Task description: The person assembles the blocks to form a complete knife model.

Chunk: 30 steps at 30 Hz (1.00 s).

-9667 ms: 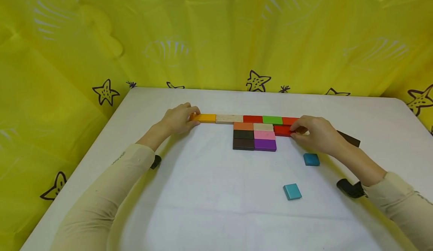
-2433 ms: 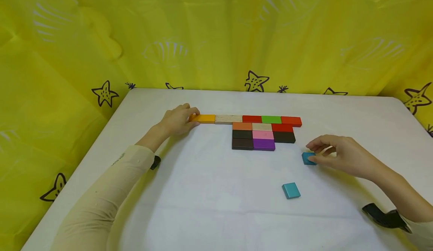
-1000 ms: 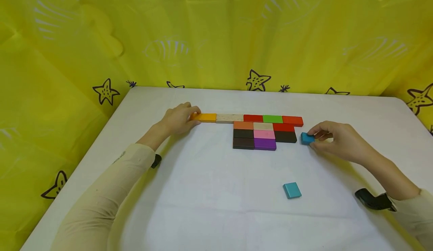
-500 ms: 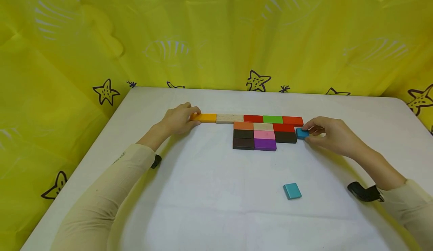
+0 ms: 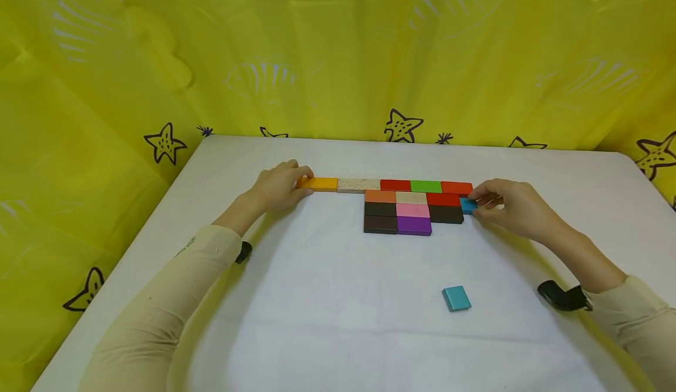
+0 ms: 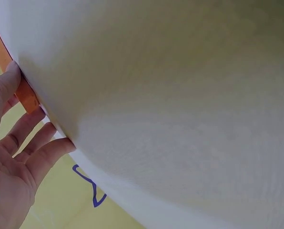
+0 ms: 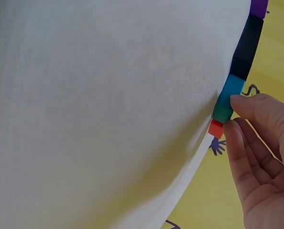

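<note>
In the head view my left hand [image 5: 281, 186] holds the left end of a yellow-orange domino tile [image 5: 324, 185]. The left wrist view has thumb and fingers on opposite sides of this tile [image 6: 26, 95]. My right hand [image 5: 520, 209] pinches a small blue tile [image 5: 467, 206] between thumb and fingers. That tile lies against the right end of the dark brown tile [image 5: 446, 214], just below the red tile [image 5: 457, 188] ending the top row. Fingers hide part of the blue tile; the right wrist view shows its blue-green edge [image 7: 230, 90].
Below the long top row sit orange, pale wood, red, pink, purple and dark tiles, such as the purple tile [image 5: 414, 225]. A loose turquoise tile [image 5: 456, 298] lies nearer the front of the white table [image 5: 317, 321]. Behind hangs a yellow curtain [image 5: 338, 57].
My right hand has slid the blue tile up and left from the open table until it meets the tile block. Before that, a dark brown tile joined the block. The left hand has stayed put.
</note>
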### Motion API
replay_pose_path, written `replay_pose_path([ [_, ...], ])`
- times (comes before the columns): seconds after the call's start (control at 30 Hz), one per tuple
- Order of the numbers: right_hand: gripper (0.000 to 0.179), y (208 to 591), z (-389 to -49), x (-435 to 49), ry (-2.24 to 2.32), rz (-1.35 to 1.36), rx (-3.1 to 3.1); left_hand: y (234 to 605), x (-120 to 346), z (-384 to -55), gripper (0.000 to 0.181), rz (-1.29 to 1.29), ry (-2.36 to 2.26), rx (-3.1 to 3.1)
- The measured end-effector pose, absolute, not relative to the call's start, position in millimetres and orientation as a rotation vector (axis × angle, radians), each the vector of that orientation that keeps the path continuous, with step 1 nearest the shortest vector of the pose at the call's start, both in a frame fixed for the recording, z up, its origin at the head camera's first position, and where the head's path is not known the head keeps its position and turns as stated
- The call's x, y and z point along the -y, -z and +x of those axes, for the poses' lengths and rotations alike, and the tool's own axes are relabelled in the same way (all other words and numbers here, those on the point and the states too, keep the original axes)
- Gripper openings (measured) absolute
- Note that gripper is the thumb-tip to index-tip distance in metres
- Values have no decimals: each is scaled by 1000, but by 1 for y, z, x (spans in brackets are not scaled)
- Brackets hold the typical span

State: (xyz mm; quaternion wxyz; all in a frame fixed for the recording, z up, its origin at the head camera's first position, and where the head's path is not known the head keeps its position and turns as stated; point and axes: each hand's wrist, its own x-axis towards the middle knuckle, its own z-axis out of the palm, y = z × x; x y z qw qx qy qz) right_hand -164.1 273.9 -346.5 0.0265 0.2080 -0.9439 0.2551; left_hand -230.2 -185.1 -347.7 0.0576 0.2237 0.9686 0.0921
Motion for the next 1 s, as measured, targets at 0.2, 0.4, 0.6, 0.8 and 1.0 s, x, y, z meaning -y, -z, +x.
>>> replay_pose_path([
  [0.2,21,348,-165,-274,-770,662,2868,348,186,-231,34,690,-269,-2944],
  [0.4,20,348,-166,-273,-794,657,2870,347,185,-230,34,681,-274,-2938],
  [0.6,20,346,-164,-274,-812,626,2898,346,185,-229,35,677,-283,-2931],
  [0.8,20,346,-165,-273,-802,618,2894,346,185,-229,35,673,-278,-2941],
  [1.0,20,346,-167,-271,-804,618,2887,346,185,-228,36,678,-271,-2936],
])
